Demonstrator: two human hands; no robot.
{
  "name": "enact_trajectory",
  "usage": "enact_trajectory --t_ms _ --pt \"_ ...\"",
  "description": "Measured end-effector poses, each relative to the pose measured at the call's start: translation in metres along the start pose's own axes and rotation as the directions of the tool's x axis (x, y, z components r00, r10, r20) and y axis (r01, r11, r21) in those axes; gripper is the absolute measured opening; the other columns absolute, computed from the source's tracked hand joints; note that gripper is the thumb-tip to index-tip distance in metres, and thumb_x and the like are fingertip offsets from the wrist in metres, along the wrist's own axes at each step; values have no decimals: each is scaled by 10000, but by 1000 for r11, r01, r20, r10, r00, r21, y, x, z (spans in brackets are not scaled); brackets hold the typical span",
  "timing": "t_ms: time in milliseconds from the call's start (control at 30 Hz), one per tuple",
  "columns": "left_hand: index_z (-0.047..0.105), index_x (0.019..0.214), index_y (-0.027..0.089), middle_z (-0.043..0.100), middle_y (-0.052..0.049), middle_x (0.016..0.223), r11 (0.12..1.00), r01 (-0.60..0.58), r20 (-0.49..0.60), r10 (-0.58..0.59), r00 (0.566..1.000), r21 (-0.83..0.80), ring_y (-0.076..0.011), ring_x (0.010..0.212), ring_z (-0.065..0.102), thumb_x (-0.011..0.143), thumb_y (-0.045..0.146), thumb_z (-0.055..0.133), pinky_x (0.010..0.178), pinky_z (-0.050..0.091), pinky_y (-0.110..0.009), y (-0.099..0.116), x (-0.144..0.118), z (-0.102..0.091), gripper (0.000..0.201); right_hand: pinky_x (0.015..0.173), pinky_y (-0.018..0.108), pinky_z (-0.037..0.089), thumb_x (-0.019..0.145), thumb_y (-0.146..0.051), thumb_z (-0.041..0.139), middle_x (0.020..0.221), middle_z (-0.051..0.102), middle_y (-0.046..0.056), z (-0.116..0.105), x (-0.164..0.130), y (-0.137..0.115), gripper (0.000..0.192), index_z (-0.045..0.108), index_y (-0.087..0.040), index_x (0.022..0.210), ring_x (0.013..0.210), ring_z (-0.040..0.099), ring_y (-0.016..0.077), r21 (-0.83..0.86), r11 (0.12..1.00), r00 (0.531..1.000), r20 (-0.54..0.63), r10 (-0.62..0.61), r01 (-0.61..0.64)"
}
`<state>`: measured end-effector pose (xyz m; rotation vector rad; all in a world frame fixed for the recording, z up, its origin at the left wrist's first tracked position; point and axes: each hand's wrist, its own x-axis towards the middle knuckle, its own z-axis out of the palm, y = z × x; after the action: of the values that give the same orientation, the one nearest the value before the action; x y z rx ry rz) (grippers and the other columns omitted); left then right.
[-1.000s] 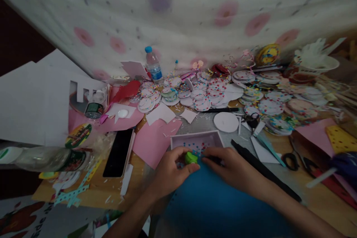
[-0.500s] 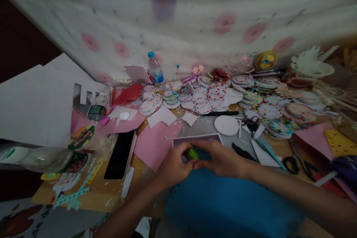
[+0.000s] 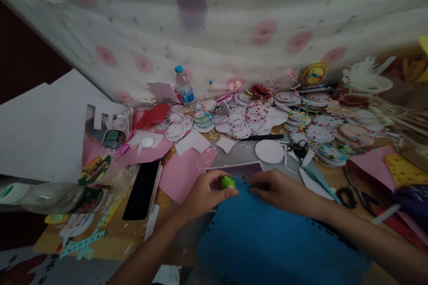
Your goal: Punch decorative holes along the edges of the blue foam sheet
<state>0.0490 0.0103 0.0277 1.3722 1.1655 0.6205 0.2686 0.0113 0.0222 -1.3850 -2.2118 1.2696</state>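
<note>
My left hand is closed around what looks like a small green craft punch, thumb below and fingers behind it. The punch sits at the upper left corner of a blue sheet, which has small holes along its edges. My right hand lies over the sheet's upper edge, fingers curled and pinching there; the fingertips are partly hidden. Beneath the hands is a shallow pale-rimmed tray, mostly covered by the sheet.
Decorated paper discs crowd the table's back. A phone, pink paper and a lying bottle are at left. Scissors and a white oval are at right. A water bottle stands by the flowered curtain.
My hands have moved apart: the right has shifted right, away from the green punch, which stays in the left. More of the blue sheet's upper edge shows between them.
</note>
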Motion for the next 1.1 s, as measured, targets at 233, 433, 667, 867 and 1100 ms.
enact_trajectory --t_ms 233,433,667,867,1100 --pt "658 1137 205 699 -67 1087 943 -150 73 134 988 297 -225 997 622 737 300 741 905 459 -333 7 -7 -19 419 551 256 362 884 -323 470 668 581 3 -5 -19 7 234 573 -185 726 620 523 143 -29 998 998 -38 53 -55" --pt "635 1190 217 649 -82 1213 947 -183 142 149 979 264 -234 1103 584 778 362 713 954 439 -350 13 -10 -24 443 566 258 365 914 -371 432 669 544 -8 -6 -24 2 281 531 -194 720 638 506 142 33 999 998 -38 40 -39" --pt "702 1030 153 721 -79 954 988 86 271 -49 961 -126 -175 861 652 865 437 604 796 491 -288 7 -3 -23 343 584 247 381 922 -391 429 711 580 -2 -10 -25 -13 302 580 -187 759 669 520 139 127 992 998 -65 7 2" --pt "705 1049 151 725 -82 960 974 126 279 -70 958 -188 -163 832 653 826 442 653 774 492 -278 9 -4 -26 370 560 245 370 912 -362 445 677 578 -7 -9 -20 -15 288 590 -182 741 637 511 131 96 995 997 -72 -7 14" --pt "700 1048 179 709 -77 1050 992 101 261 -78 962 -74 -187 940 644 801 374 687 826 489 -287 9 -4 -30 315 558 248 370 914 -341 445 691 603 0 -8 -16 -17 273 622 -185 776 646 528 137 74 997 998 -50 -26 30"
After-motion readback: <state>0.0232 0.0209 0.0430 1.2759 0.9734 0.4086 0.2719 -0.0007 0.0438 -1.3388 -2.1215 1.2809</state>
